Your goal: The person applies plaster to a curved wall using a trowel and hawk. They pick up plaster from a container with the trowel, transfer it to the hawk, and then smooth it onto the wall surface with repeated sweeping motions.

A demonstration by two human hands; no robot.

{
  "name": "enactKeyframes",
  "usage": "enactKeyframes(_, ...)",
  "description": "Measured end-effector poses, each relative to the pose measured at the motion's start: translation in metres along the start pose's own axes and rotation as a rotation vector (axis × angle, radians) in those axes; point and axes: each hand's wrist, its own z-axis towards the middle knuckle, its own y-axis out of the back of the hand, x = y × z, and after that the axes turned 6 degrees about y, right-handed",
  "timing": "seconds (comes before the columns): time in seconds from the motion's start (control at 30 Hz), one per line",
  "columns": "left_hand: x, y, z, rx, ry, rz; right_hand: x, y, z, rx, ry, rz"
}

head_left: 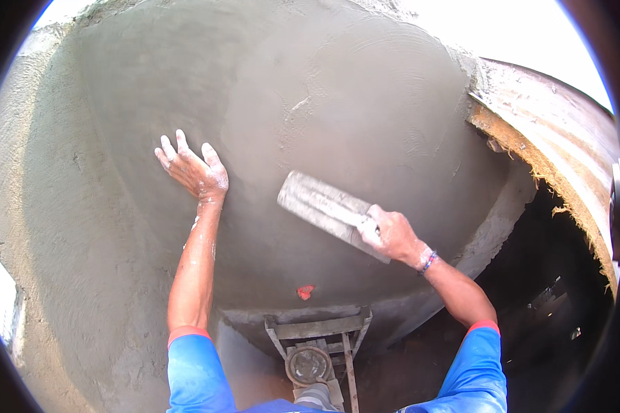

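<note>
Across the middle of the head view, grey plaster (365, 124) surrounds the trowel (310, 210), with broad room above the blade; its lower edge runs above a wooden frame (320, 327), and its right side meets a pale sheet (551, 103) with a frayed brown border. The right hand (397, 239) is wrapped round the trowel's handle; I cannot tell whether the blade touches the plaster. The left hand (194, 170), fingers spread wide, is up at the plaster, left of the blade. A round container (290, 366) sits below, amid the frame. Counted: two hands, one trowel, one sheet, one container, one red patch (305, 292).
</note>
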Motion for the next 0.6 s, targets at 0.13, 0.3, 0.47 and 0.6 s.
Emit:
enactKeyframes(0.13, -0.001, 0.007, 0.007, 0.022, 0.006, 0.005, 0.008, 0.108, 0.067, -0.555, -0.111, 0.190)
enactKeyframes(0.3, -0.001, 0.005, 0.004, 0.034, 0.017, -0.006, 0.004, 0.170, 0.141, -0.575, -0.376, 0.289)
enactKeyframes(0.47, -0.004, 0.005, 0.003, 0.052, 0.045, -0.005, 0.035, 0.131, 0.191, -0.584, 0.158, -0.152)
enactKeyframes(0.6, 0.005, 0.007, 0.006, 0.039, 0.042, -0.047, 0.086, 0.100, 0.186, -0.019, 0.135, -0.356)
